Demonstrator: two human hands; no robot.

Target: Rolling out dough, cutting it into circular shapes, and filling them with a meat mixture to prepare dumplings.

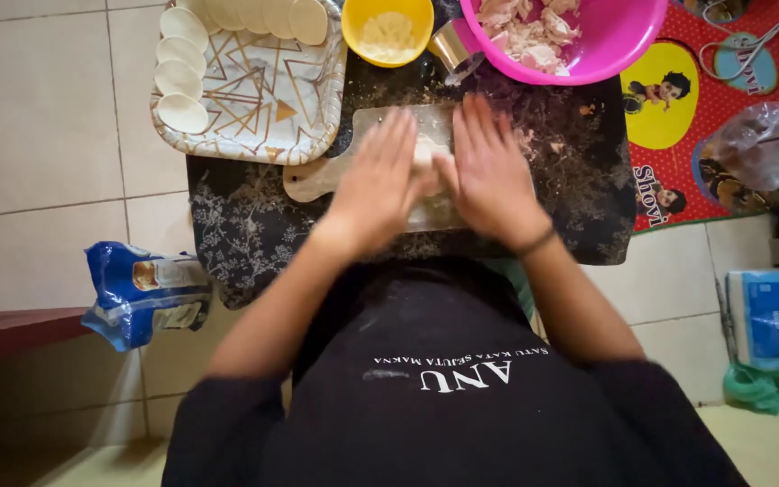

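Both hands lie flat, fingers straight and close together, palms down. The left hand (379,180) and right hand (489,167) press a pale piece of dough (426,149) that shows between them, gripping nothing, on a wooden board (317,176). Beyond the fingertips sit a yellow bowl (388,29) and a pink bowl (579,36); left of the fingers, a patterned tray (254,99) holds round dough discs (180,113).

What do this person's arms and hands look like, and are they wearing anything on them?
Both hands are bare: no gloves and no rings that can be made out. The right hand has a thin dark band around its wrist; the left hand has a bare wrist. The forearms are uncovered, with black sleeves pushed up to about the elbows, part of a black top with white lettering on the chest.
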